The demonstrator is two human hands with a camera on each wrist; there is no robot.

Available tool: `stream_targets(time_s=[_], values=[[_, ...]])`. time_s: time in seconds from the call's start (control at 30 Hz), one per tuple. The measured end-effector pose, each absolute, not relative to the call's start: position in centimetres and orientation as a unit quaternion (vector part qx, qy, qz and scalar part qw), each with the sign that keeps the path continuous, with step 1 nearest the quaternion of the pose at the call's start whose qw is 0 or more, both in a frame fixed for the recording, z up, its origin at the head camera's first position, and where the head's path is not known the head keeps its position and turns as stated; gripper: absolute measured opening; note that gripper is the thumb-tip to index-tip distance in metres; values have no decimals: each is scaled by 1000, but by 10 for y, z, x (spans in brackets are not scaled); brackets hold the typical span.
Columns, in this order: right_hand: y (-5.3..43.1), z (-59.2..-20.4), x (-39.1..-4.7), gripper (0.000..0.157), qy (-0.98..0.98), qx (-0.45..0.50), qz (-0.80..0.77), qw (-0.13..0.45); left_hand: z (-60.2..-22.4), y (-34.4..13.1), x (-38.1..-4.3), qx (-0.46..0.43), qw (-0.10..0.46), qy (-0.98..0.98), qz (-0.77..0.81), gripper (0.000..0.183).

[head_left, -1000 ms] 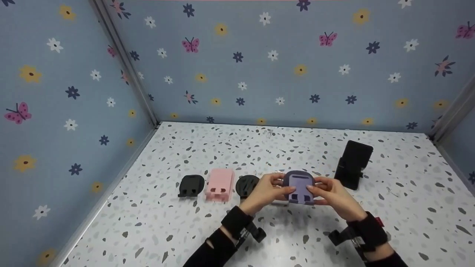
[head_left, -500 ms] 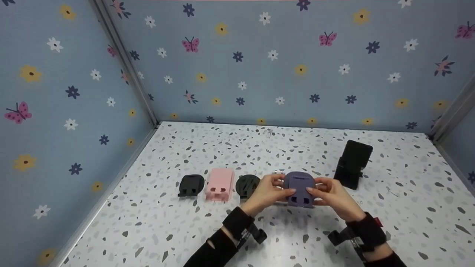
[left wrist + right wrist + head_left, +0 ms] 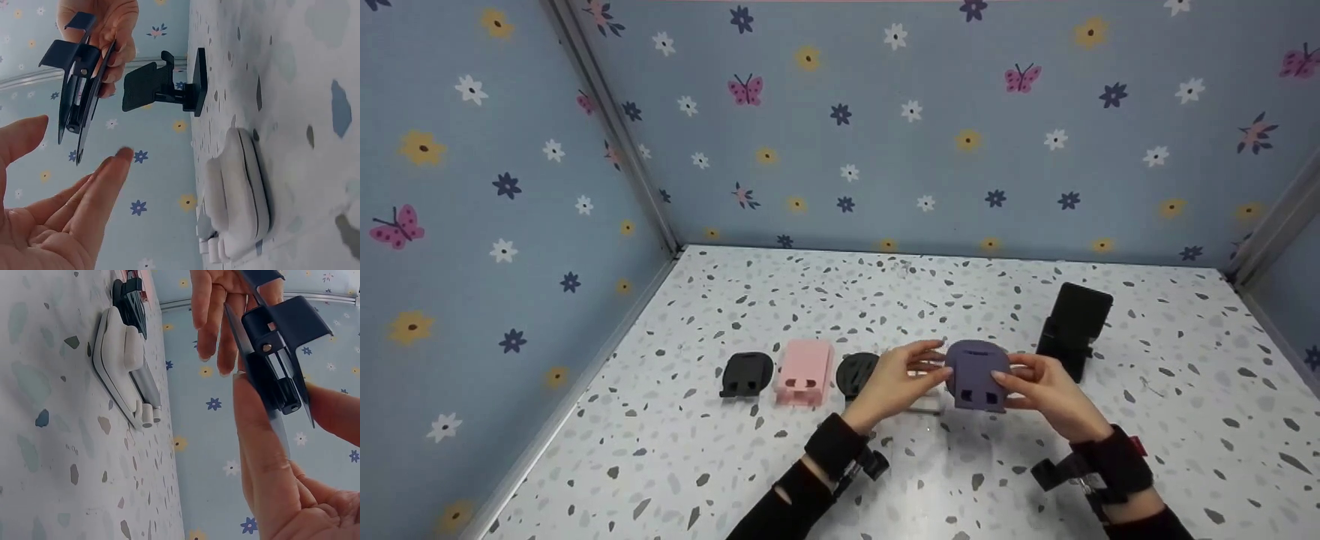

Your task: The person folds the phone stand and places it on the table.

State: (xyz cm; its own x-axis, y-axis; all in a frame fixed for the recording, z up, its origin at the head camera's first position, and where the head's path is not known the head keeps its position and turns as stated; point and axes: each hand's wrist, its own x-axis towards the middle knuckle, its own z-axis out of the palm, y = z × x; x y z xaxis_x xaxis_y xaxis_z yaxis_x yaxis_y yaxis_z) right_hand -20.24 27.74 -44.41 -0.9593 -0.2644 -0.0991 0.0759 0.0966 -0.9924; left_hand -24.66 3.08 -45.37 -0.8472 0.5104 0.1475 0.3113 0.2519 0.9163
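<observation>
A purple folding phone stand is held up over the table, its two plates folded close together with a hinge between them. My right hand pinches its right edge between thumb and fingers; the right wrist view shows the stand edge-on in that grip. My left hand is at the stand's left side, thumb and fingers spread. In the left wrist view, a gap separates the left hand from the stand. Partly hidden below the left hand lies a white folded phone stand.
To the left stand a round dark stand, a pink stand and a small black stand in a row. An unfolded black stand is behind the right hand. Flower-patterned walls border the speckled table.
The left hand has let go of the purple phone stand, its fingers parting from the edge. The right hand has carried the stand slightly right. The other stands have not moved.
</observation>
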Motion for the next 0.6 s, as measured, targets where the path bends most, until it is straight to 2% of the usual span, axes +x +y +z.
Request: stream_targets(time_s=[0.13, 0.23, 0.4, 0.6], values=[[285, -447, -205, 61, 730, -55, -669, 127, -452, 23, -249, 299, 1, 844, 446, 59], [290, -450, -208, 61, 727, -48, -671, 133, -452, 18, -248, 309, -39, 880, 358, 66], [295, -458, -214, 62, 729, -31, -669, 142, -456, 12, -246, 314, -56, 918, 235, 79], [296, -466, -222, 60, 736, -13, -661, 145, -464, 8, -244, 296, -54, 937, 175, 82]])
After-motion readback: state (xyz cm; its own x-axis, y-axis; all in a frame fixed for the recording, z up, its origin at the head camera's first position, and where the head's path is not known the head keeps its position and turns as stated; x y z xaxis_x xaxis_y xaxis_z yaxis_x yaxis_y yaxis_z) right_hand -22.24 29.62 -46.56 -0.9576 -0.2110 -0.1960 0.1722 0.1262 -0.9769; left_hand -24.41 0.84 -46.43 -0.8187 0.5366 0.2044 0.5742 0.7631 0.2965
